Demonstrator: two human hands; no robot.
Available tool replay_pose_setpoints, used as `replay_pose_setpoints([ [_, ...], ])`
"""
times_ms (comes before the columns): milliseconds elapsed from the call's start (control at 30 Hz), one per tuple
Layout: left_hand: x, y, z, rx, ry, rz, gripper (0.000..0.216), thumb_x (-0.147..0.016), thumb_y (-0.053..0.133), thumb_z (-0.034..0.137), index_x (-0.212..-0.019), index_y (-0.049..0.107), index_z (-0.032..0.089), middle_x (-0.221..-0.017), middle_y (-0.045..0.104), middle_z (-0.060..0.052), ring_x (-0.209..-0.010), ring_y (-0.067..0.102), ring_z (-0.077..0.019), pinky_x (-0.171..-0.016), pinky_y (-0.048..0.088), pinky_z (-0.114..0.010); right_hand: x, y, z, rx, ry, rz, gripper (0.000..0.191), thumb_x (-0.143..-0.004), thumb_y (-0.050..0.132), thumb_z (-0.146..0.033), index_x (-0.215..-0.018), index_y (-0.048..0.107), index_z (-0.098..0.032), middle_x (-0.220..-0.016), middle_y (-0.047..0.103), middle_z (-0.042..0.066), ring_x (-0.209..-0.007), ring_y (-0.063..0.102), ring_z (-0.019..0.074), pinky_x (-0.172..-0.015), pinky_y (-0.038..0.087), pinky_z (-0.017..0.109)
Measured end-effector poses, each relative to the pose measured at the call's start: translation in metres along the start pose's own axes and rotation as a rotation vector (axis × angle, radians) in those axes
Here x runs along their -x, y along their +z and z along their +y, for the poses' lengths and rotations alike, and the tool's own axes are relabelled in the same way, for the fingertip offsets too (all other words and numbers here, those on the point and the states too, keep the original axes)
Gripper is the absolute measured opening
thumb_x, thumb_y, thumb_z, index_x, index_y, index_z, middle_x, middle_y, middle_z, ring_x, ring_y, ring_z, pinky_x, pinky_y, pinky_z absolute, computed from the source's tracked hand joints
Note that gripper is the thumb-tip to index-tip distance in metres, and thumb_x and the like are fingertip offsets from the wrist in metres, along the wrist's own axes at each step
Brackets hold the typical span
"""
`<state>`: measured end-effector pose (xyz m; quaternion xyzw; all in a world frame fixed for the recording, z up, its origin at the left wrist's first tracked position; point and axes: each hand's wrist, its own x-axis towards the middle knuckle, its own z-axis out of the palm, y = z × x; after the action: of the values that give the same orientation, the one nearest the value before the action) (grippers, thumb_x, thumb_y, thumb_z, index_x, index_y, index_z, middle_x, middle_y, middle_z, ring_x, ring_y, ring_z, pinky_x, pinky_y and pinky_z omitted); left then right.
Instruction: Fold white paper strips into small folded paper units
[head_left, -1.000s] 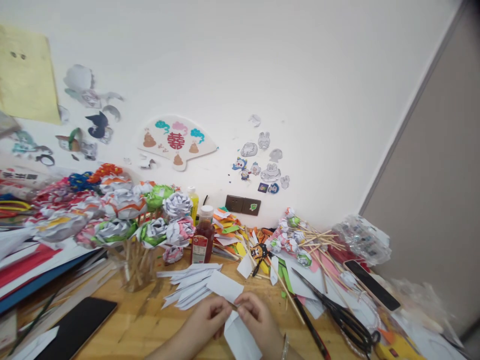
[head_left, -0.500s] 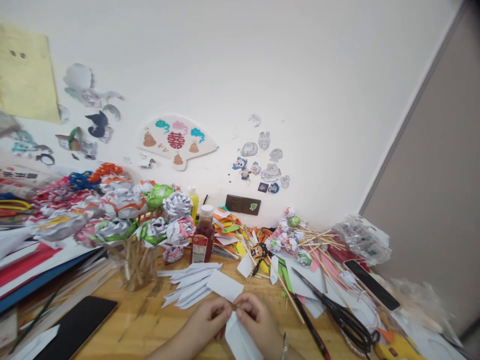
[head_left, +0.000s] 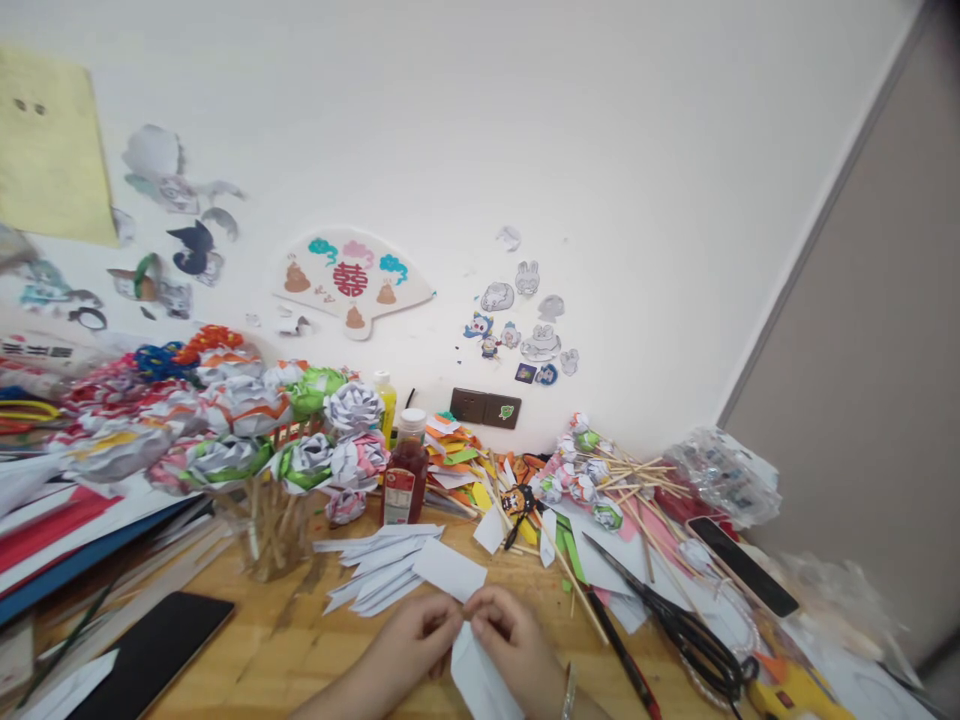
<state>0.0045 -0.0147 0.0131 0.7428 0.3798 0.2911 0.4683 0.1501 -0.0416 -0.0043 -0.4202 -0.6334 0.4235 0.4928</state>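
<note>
Low in the middle of the view, my left hand (head_left: 421, 634) and my right hand (head_left: 510, 632) meet fingertip to fingertip. Both are closed on the top end of a white sheet of paper (head_left: 480, 680), which hangs down between them and runs off the bottom edge. The pinched end is mostly hidden by my fingers. Just beyond my fingertips lies a loose white paper piece (head_left: 450, 570). It rests against a fanned pile of white paper strips (head_left: 386, 568) on the wooden table (head_left: 277, 650).
Paper flowers (head_left: 240, 420) stand in a clear container at left, beside a red sauce bottle (head_left: 405, 475). A black phone (head_left: 161, 650) lies front left. On the right are black scissors (head_left: 694, 640), wooden sticks (head_left: 649, 478), another phone (head_left: 742, 570) and a yellow tool (head_left: 799, 690).
Very little differs. My hands keep the same pinch on the paper, with only a slight shift of the fingers, and the whole view has moved a touch.
</note>
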Motion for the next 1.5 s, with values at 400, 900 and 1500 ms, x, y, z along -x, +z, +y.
replay_pose_setpoints([
  [400,0.0009,-0.0007,-0.0050,-0.115,0.043,-0.007,0.034,-0.075,0.035,0.040,-0.056,0.049,0.016,-0.046,0.044,0.005,-0.048,0.040,-0.0096,-0.049,0.030,-0.017,-0.0017,-0.0016,0.0022,-0.010,0.023,-0.014,0.015,-0.069,0.054,-0.028,-0.081,0.051,-0.019,-0.054,0.042,-0.006,-0.050,0.042,0.0094,-0.049,0.031,0.020],
  [900,0.0003,0.0002,-0.0020,-0.071,0.023,0.032,0.031,-0.073,0.039,0.039,-0.054,0.047,0.016,-0.045,0.042,0.006,-0.045,0.038,-0.0090,-0.046,0.029,-0.018,-0.0018,-0.0007,0.0037,-0.109,0.022,-0.048,0.025,-0.065,0.058,-0.030,-0.085,0.048,-0.020,-0.056,0.045,-0.006,-0.052,0.045,0.0101,-0.051,0.034,0.021],
  [1500,0.0016,-0.0043,-0.0022,-0.026,0.013,-0.017,0.034,-0.077,0.029,0.041,-0.056,0.043,0.018,-0.047,0.041,0.005,-0.050,0.042,-0.0109,-0.051,0.033,-0.019,-0.0032,-0.0033,0.0042,-0.037,0.022,-0.027,0.019,-0.069,0.054,-0.034,-0.072,0.055,-0.016,-0.057,0.050,-0.003,-0.053,0.045,0.0105,-0.051,0.033,0.021],
])
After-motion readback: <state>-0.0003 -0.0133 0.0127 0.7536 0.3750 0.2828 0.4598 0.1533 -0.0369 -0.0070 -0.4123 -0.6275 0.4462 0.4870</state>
